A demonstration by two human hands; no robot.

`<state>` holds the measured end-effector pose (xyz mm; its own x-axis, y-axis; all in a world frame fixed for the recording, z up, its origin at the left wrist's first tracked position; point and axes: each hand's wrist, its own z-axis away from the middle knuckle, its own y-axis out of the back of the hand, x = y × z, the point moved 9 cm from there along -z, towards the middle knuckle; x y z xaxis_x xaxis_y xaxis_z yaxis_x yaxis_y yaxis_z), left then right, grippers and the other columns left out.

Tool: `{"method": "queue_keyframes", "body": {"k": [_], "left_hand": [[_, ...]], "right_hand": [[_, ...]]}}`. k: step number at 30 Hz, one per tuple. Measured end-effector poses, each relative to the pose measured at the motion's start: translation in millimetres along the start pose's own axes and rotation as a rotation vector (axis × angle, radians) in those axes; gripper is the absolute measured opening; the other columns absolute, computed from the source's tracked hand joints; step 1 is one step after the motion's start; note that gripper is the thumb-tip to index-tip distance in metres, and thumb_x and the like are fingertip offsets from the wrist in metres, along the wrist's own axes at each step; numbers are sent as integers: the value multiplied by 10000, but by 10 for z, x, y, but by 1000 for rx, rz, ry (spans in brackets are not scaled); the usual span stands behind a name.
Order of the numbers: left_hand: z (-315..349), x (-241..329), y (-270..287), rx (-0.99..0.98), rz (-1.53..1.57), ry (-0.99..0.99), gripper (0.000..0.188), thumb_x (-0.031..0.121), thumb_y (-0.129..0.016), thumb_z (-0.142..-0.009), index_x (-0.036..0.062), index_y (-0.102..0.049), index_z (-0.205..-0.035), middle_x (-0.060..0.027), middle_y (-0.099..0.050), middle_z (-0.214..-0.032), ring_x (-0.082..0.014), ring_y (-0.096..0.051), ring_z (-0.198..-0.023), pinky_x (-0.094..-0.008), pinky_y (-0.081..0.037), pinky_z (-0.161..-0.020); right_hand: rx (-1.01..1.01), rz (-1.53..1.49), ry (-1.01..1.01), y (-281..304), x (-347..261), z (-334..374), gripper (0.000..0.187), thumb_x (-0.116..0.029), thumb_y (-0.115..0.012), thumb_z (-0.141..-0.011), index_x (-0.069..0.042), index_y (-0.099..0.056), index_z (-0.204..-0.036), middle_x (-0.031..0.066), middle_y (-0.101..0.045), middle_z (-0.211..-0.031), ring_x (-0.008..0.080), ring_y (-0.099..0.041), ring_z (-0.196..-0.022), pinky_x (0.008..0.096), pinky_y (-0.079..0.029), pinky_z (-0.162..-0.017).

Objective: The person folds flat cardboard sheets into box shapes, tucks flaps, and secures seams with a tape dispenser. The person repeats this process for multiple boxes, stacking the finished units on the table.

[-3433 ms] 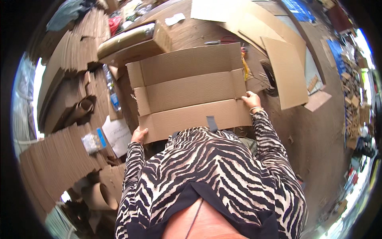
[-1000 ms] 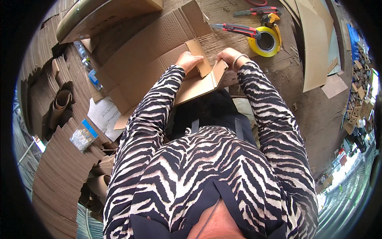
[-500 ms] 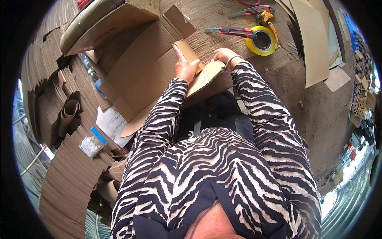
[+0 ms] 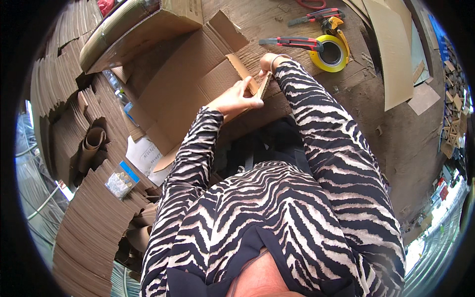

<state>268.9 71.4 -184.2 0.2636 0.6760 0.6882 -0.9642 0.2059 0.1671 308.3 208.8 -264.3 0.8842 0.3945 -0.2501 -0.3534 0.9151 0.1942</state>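
Note:
An opened-out brown cardboard box (image 4: 173,89) lies on the work table, its flaps spread. My left hand (image 4: 233,100) holds a narrow flap at its right end, thumb on the near side and fingers on the far side. With bent fingers, my right hand (image 4: 268,64) grips the far end of the same flap, which stands up on edge between both hands. Some of the right fingers are hidden behind the cardboard. Just beyond the right hand lie a red and black utility knife (image 4: 292,42) and a roll of yellow tape (image 4: 328,53).
A second knife (image 4: 316,17) and red scissors handles (image 4: 311,4) lie at the far edge. A folded carton (image 4: 143,39) stands at the back left. Stacked cardboard (image 4: 89,227) fills the left, with a bag of small pieces (image 4: 120,182). Cardboard sheets (image 4: 388,54) lean at the right.
The flap has been folded up from lying nearly flat to standing on edge. My left hand has turned and moved right; my right hand has shifted slightly left, bringing the two closer together.

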Motion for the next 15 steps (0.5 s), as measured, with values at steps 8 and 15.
{"method": "queue_keyframes", "body": {"k": [8,15], "left_hand": [[62,140,-23,191,-207,77,975,437,-809,-679,-53,-366,-1396,-252,-495,-1336,-347,-521,-1225,-377,-416,-1044],[88,134,-99,158,89,-60,1124,371,-836,-629,5,-211,-1489,-282,-481,-1348,-355,-457,-1311,-357,-379,-1088]], "right_hand": [[-75,-1240,221,-346,95,-3,439,-196,-456,-994,-72,-323,-1393,205,-654,-869,253,-668,-646,389,-575,-545],[613,-660,674,-1225,286,589,691,-11,-542,-816,-51,-314,-1468,265,-393,-1450,356,-388,-1363,385,-328,-1118]]}}
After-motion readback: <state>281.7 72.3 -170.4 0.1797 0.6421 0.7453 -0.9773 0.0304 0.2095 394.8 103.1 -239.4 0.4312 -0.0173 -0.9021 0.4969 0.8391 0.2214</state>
